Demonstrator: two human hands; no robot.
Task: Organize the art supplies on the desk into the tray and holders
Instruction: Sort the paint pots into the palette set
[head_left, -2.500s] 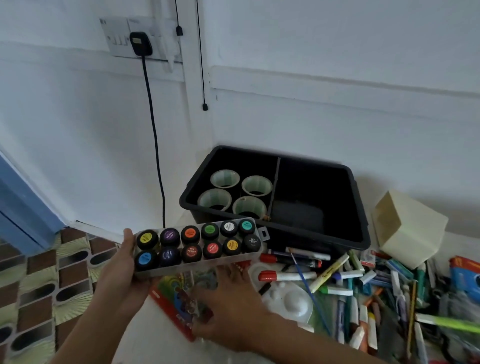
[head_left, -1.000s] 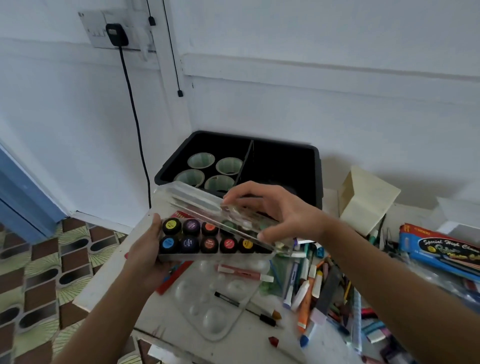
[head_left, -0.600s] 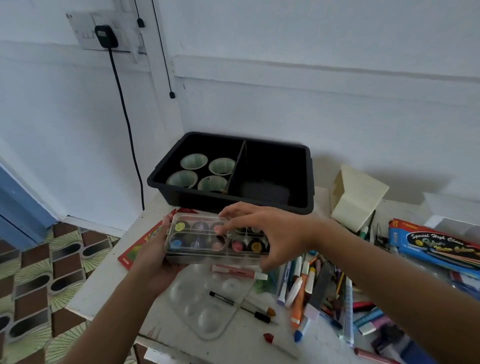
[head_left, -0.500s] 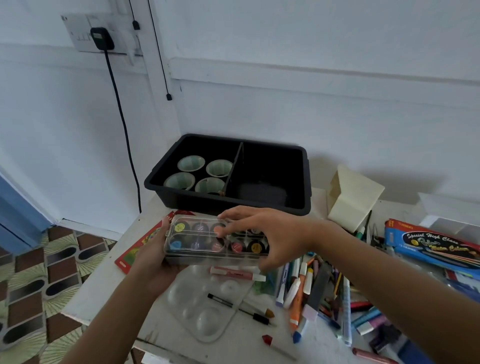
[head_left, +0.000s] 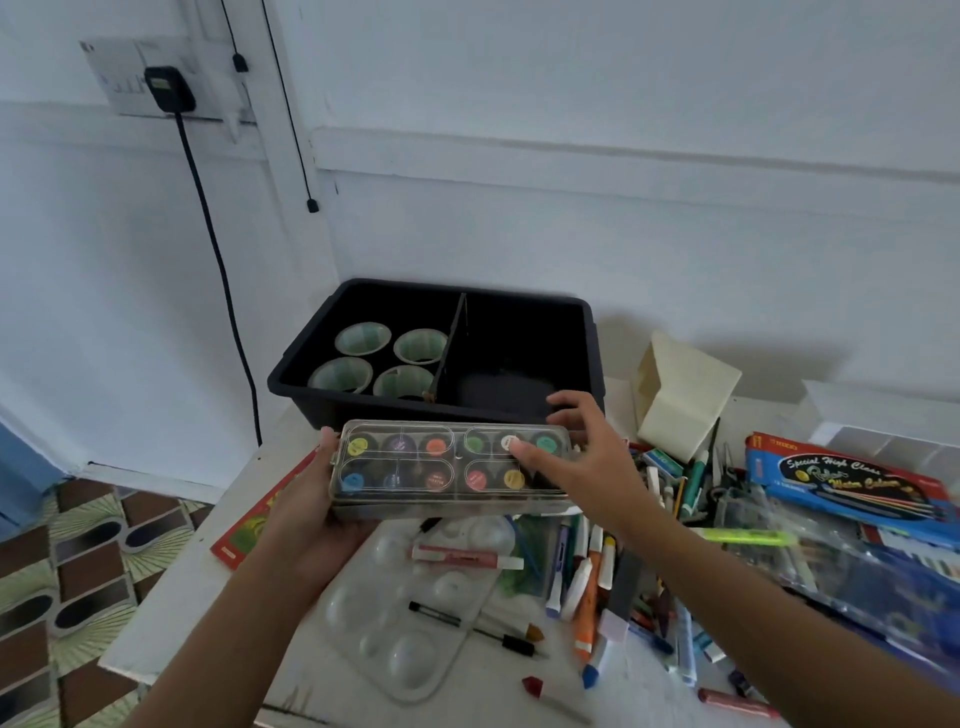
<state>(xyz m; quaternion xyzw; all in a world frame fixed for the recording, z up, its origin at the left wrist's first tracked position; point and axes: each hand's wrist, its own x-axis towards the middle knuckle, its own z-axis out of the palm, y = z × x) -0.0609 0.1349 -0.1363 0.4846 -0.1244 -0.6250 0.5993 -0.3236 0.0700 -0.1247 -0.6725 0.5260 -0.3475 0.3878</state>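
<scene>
Two rows of small paint pots sit under the closed clear lid of a paint box (head_left: 452, 470), held level just above the desk (head_left: 182, 597) and just near of the black tray (head_left: 595, 353). The left hand (head_left: 306, 514) cradles its left end from underneath, thumb hooked over the far-left corner. That grip carries the weight and probably stops the pots from tipping. The right hand (head_left: 587, 467) is at the right end, its thumb lying flat on the lid and its fingers spread and fairly straight past the far edge, the forefinger reaching toward the tray's near rim. This looks more like steadying and guiding than gripping. Four pale cups (head_left: 362, 338) fill the tray's left compartment, so the bare right compartment seems the natural home for a flat box. Below the box lie a clear palette (head_left: 405, 623) and, to the right, a heap of markers (head_left: 587, 571) not yet sorted.
</scene>
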